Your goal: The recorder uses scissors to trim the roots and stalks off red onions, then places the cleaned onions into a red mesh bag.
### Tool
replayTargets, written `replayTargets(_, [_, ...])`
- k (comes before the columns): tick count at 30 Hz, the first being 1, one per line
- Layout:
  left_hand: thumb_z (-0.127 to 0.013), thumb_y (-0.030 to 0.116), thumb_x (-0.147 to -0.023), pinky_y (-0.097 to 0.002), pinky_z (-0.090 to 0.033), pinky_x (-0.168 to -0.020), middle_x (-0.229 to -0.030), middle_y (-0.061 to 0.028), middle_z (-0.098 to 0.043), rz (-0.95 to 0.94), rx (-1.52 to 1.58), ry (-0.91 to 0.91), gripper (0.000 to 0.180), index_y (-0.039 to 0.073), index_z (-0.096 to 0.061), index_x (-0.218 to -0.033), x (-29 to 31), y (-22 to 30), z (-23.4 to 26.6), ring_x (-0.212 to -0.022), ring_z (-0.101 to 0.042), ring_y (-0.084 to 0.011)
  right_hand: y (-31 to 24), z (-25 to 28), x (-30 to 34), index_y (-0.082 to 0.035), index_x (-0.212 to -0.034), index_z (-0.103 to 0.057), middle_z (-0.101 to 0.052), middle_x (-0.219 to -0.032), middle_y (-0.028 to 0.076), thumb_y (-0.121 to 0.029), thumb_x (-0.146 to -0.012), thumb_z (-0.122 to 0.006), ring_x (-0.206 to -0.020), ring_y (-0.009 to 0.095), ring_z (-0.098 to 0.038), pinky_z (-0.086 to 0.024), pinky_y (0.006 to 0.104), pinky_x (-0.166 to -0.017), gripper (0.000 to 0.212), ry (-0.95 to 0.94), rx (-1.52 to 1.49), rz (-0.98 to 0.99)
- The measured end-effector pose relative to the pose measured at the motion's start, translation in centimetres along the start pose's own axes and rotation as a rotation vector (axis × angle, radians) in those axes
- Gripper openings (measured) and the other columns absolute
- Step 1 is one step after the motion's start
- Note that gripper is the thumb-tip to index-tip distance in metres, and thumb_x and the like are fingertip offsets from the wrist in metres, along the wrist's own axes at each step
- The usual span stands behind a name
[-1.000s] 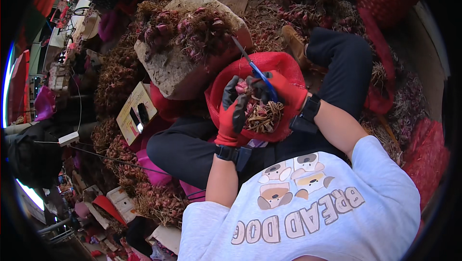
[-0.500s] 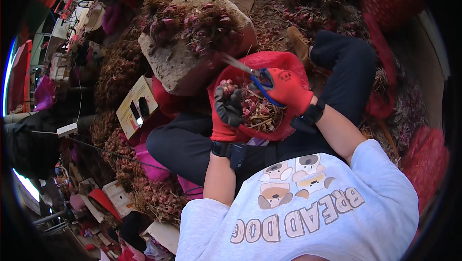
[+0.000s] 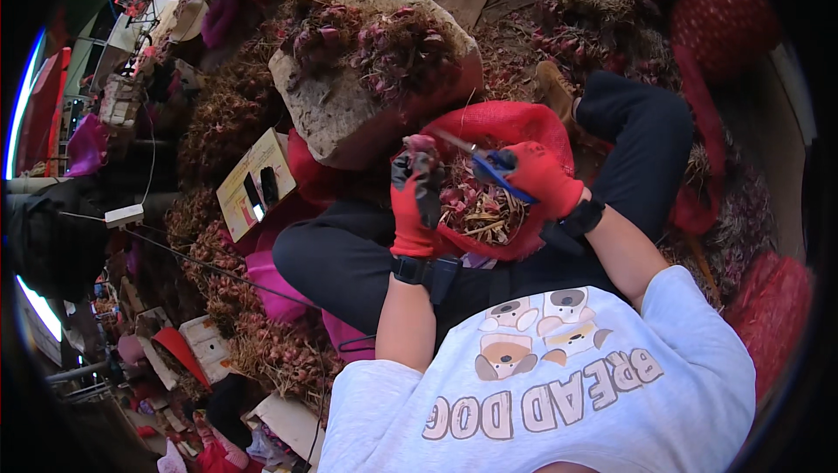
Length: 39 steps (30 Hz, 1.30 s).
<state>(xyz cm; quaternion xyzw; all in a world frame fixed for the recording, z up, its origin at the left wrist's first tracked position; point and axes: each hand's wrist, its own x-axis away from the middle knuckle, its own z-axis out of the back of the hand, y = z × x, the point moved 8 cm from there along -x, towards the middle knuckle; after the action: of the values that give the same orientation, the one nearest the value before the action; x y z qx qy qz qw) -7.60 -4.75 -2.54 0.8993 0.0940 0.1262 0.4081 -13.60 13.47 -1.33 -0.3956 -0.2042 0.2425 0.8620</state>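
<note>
My left hand [image 3: 413, 196], in a red glove with a dark palm, is raised with its fingers closed round a reddish shallot [image 3: 420, 143]. In my right hand [image 3: 543, 178], also red-gloved, is a pair of scissors with blue handles [image 3: 504, 180]. The blurred blades point left, close to the shallot; whether they touch it I cannot tell. Below both hands, in my lap, a red mesh bag [image 3: 546, 121] lies with its mouth wide, holding loose shallots and dry trimmings [image 3: 480, 211].
Beyond the bag stands a large pale stone block [image 3: 327, 119] bearing dried shallot bunches [image 3: 401, 50]. At left, a yellowish board [image 3: 240, 211] carries dark phone-like objects, with heaped bunches [image 3: 227, 111] behind. Full red mesh sacks [image 3: 724, 15] stand at far right. A cable crosses the left side.
The scissors have come down from near the stone toward the shallot. My left hand has turned and lifted the shallot higher at its fingertips. The whole view has shifted slightly.
</note>
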Motion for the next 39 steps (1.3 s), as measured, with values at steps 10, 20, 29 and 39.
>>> replayTargets(10, [-0.058,-0.011,-0.075,-0.0263,-0.049,-0.084,-0.105,-0.0074,-0.061,-0.032,-0.484,-0.13,0.034,-0.001,-0.053,-0.107,1.2,-2.6,-2.1,-0.096,-0.06,-0.015,0.4,-2.6,-0.7,-0.003,-0.105,-0.061,-0.063,-0.089,0.003,-0.02,-0.09,-0.059,-0.078,0.009,-0.062,-0.049,0.0222,-0.066,0.023,-0.188,-1.231,-0.23])
replayTargets(20, [-0.054,-0.005,-0.081,-0.0253,-0.048,-0.07,-0.079,-0.0017,-0.061,0.077,-0.45,-0.027,0.013,0.0,-0.06,-0.092,1.6,-2.7,-1.9,-0.074,-0.059,-0.012,0.2,-4.3,-1.0,-0.002,-0.108,-0.057,-0.064,-0.095,0.007,-0.015,-0.089,-0.06,-0.084,0.014,-0.064,-0.051,0.026,-0.074,0.024,-0.216,-1.267,-0.144])
replayTargets(29, [-0.049,0.002,-0.087,-0.0242,-0.043,-0.057,-0.072,-0.0012,-0.057,-0.17,-0.915,0.114,0.01,0.004,-0.053,-0.078,1.6,-2.0,-1.4,-0.062,-0.054,-0.009,-1.1,-4.9,0.4,-0.003,-0.106,-0.06,-0.064,-0.09,0.005,-0.017,-0.09,-0.057,-0.082,0.011,-0.062,-0.051,0.0254,-0.073,0.021,-0.264,-1.269,-0.174])
replayTargets(39, [-0.05,0.016,-0.09,-0.0224,-0.046,-0.058,-0.079,-0.0037,-0.062,0.259,-0.444,0.039,0.016,0.003,-0.059,-0.094,1.0,-5.2,1.2,-0.064,-0.059,-0.0099,-2.7,-2.2,-1.3,0.0,-0.106,-0.058,-0.062,-0.092,0.005,-0.019,-0.091,-0.057,-0.081,0.011,-0.06,-0.049,0.0237,-0.075,0.025,-0.408,-1.814,0.007])
